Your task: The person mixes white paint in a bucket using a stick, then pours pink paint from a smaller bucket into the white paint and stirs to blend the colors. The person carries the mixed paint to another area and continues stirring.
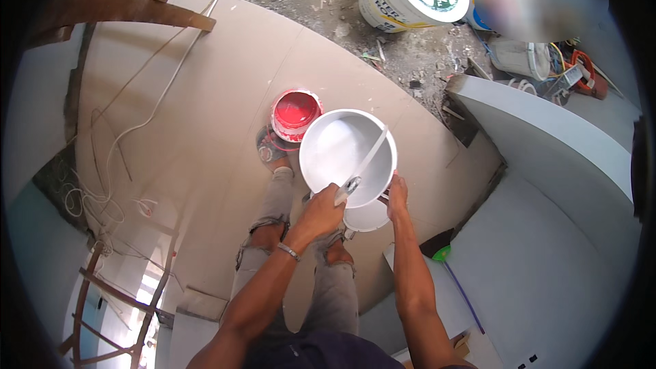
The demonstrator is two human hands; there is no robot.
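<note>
while the left hand (323, 213), at the white bucket's (335, 143) seven o'clock, is wrapped around a pale stick (372, 155) pointing to one o'clock across its inside, the right hand (398, 198) grips the bucket's edge at four o'clock, a red-smeared pail (276, 123) just beyond ten.

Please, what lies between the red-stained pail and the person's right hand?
In the head view, the white bucket lies between the red-stained pail and the right hand.

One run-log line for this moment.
left hand: holding pale stick over white bucket | right hand: at bucket's right side | nearby: red-smeared pail, left of bucket
</note>
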